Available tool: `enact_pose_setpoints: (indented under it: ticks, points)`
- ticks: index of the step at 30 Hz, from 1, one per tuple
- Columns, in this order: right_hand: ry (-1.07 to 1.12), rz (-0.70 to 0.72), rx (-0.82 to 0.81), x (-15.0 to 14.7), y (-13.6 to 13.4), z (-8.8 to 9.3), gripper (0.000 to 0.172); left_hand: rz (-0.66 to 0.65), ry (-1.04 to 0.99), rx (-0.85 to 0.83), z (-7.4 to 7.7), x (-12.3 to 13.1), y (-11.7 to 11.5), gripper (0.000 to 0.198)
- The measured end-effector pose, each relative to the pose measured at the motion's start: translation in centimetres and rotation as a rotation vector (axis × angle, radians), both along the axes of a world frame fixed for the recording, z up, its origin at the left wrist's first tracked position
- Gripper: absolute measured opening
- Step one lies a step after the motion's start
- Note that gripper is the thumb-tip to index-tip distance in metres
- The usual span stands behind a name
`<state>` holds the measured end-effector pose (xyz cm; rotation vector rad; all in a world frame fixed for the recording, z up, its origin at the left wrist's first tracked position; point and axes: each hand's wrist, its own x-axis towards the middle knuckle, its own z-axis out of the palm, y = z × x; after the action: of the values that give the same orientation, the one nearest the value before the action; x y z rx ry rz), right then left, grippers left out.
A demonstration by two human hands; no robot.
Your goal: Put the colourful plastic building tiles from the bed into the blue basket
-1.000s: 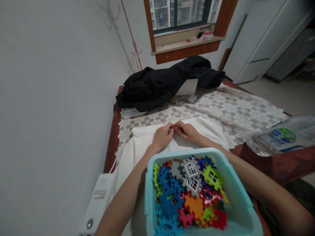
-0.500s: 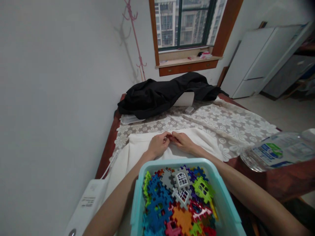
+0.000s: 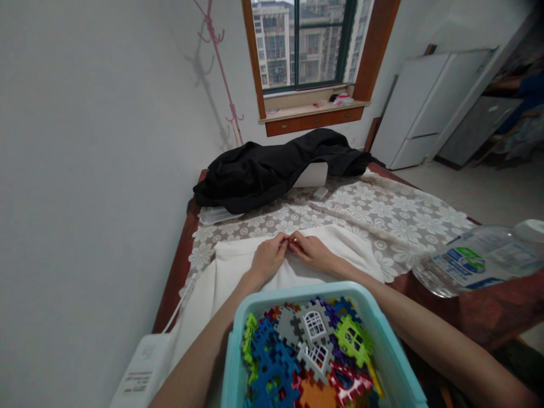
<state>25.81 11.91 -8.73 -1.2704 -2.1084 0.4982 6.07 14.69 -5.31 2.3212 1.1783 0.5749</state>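
My left hand and my right hand meet over a white cloth spread on the table. Their fingertips are pinched and nearly touch each other. Whatever lies between them is too small to make out. Below my wrists, between my forearms, stands a turquoise plastic bin. It is full of interlocking plastic building pieces in blue, grey, green, red and orange, some shaped like windows.
A large clear plastic bottle lies tilted at the right. Black fabric is heaped over a white box at the table's far end. At the lower left is a white box-shaped object with a cord. A wall borders the left side.
The view has shifted slightly, so the bin sits a little lower. My fingers have moved a little, with both hands still pinched together over the white cloth.
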Motion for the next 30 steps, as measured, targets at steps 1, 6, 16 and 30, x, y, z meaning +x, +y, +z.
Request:
enact_pose_setpoints:
  ticks: [1, 6, 16, 30]
  points:
    - [-0.005, -0.001, 0.0, 0.05, 0.02, -0.03, 0.017, -0.003, -0.007, -0.013, 0.02, 0.02, 0.05, 0.027]
    - [-0.005, 0.004, -0.013, 0.2, 0.14, -0.02, 0.018, -0.016, -0.04, -0.065, 0.06, 0.01, 0.22, 0.029]
    - [0.023, 0.016, -0.037, 0.12, 0.33, 0.25, 0.014, -0.019, -0.1, -0.149, 0.27, 0.01, 0.22, 0.026]
    - [0.034, -0.008, -0.038, -0.08, 0.43, 0.26, 0.014, -0.003, -0.079, -0.095, 0.42, 0.13, 0.06, 0.024]
